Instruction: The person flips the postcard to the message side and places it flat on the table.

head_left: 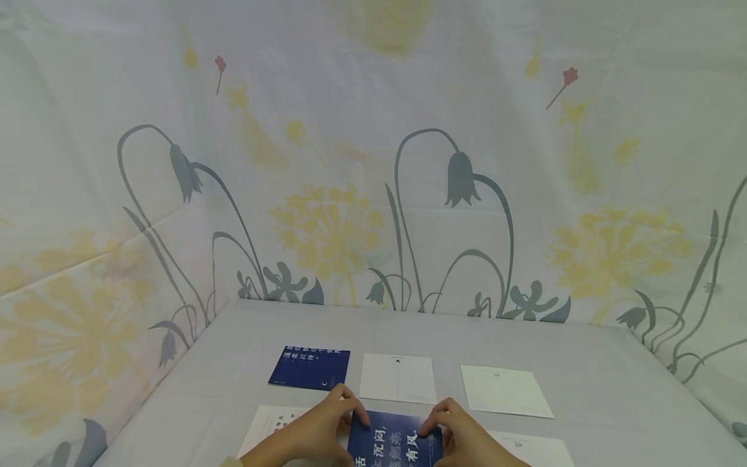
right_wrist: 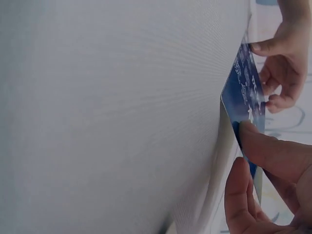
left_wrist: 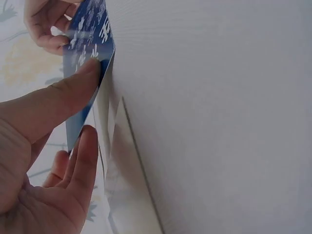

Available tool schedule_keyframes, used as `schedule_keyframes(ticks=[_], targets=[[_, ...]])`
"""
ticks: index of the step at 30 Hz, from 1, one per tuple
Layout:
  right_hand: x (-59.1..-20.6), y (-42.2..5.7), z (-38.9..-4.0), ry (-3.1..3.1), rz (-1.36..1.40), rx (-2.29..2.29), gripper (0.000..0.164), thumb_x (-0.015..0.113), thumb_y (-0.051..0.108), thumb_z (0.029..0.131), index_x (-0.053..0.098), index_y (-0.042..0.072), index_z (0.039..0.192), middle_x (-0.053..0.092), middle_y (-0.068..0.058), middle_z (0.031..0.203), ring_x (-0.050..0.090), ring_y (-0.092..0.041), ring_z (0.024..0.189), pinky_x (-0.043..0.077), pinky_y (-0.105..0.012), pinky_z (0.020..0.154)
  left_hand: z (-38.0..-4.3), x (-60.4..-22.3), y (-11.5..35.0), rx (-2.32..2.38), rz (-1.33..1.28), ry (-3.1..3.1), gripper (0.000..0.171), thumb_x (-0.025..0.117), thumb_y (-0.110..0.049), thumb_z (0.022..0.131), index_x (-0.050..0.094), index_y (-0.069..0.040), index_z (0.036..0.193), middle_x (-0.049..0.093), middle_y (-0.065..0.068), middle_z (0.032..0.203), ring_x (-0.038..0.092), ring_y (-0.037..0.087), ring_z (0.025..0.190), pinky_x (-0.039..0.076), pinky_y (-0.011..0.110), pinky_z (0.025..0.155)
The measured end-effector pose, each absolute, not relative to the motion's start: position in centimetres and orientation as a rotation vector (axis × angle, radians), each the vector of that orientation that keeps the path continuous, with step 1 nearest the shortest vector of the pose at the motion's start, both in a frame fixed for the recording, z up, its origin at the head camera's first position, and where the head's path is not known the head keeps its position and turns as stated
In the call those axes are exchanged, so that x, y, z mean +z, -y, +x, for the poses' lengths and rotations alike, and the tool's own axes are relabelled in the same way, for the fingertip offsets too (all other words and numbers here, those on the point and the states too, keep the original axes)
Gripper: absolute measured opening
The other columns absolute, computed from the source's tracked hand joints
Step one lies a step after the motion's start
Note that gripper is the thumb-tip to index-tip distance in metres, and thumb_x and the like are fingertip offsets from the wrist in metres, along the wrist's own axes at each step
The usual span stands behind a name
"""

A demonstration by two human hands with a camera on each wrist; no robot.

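Observation:
A blue postcard with white lettering is held between both hands near the front of the table. My left hand pinches its left side, thumb on the printed face and fingers behind, as the left wrist view shows. On the opposite side my right hand grips it the same way. In the right wrist view the postcard is tilted, its lower edge close over the white surface. Part of a white card is hidden behind my left hand, and another white card lies beyond my right wrist.
Behind the hands lie a second blue postcard, a white card and a pale card in a row. They rest on a light grey tabletop. Flower-printed cloth hangs at the back and sides.

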State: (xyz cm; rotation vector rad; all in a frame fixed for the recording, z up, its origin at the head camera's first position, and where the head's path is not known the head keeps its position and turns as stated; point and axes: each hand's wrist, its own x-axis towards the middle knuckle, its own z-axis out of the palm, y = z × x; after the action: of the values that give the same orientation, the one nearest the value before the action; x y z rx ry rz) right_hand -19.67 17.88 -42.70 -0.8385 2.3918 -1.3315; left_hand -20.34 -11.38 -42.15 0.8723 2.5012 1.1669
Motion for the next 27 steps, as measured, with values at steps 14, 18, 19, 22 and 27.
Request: schedule_keyframes(ticks=[14,18,19,22,27], targets=[[-42.34,-17.89,-19.15,-2.260,-0.619,-1.527,0.060,0.066,-0.007,0.078,0.039,0.001,0.130,0.052,-0.008,0.083,0.058,-0.019,0.070,0.051,-0.027,0.059,-20.27,-42.13,11.69,1.560,0.629,-2.349,0.045,0.078,0.009,0.066,0.058,-0.008,0.103,0.041,0.010,0.108,0.056,0.018,0.078,0.052,0.026,0.066],[-42.17,-17.90,-19.20,-2.286,-0.578,-1.536,0.066,0.068,-0.006,0.077,0.033,-0.003,0.133,0.053,-0.008,0.081,0.060,-0.020,0.071,0.052,-0.026,0.060,-20.34,-42.11,11.57,1.621,0.514,-2.328,0.045,0.077,0.008,0.066,0.058,-0.006,0.104,0.049,0.009,0.105,0.058,0.020,0.077,0.051,0.032,0.064],[-42.14,-17.93,-19.22,-2.291,-0.574,-1.535,0.067,0.068,-0.005,0.078,0.032,-0.004,0.134,0.053,-0.008,0.080,0.060,-0.020,0.071,0.051,-0.026,0.060,-20.38,-42.10,11.56,1.628,0.494,-2.327,0.045,0.077,0.007,0.066,0.058,-0.006,0.104,0.051,0.008,0.103,0.058,0.020,0.077,0.051,0.033,0.064],[-42.11,-17.98,-19.28,-2.289,-0.550,-1.543,0.067,0.069,-0.003,0.078,0.032,-0.004,0.134,0.053,-0.007,0.078,0.059,-0.021,0.069,0.050,-0.025,0.059,-20.42,-42.00,11.54,1.646,0.470,-2.317,0.045,0.078,0.007,0.066,0.059,-0.006,0.105,0.054,0.006,0.098,0.058,0.020,0.077,0.051,0.034,0.065],[-41.96,-18.14,-19.42,-2.260,-0.533,-1.584,0.062,0.070,-0.001,0.079,0.034,-0.005,0.130,0.055,-0.005,0.077,0.058,-0.020,0.070,0.048,-0.026,0.060,-20.38,-41.87,11.68,1.687,0.459,-2.260,0.044,0.077,0.005,0.068,0.057,-0.004,0.107,0.053,0.007,0.096,0.058,0.020,0.078,0.052,0.034,0.067]])
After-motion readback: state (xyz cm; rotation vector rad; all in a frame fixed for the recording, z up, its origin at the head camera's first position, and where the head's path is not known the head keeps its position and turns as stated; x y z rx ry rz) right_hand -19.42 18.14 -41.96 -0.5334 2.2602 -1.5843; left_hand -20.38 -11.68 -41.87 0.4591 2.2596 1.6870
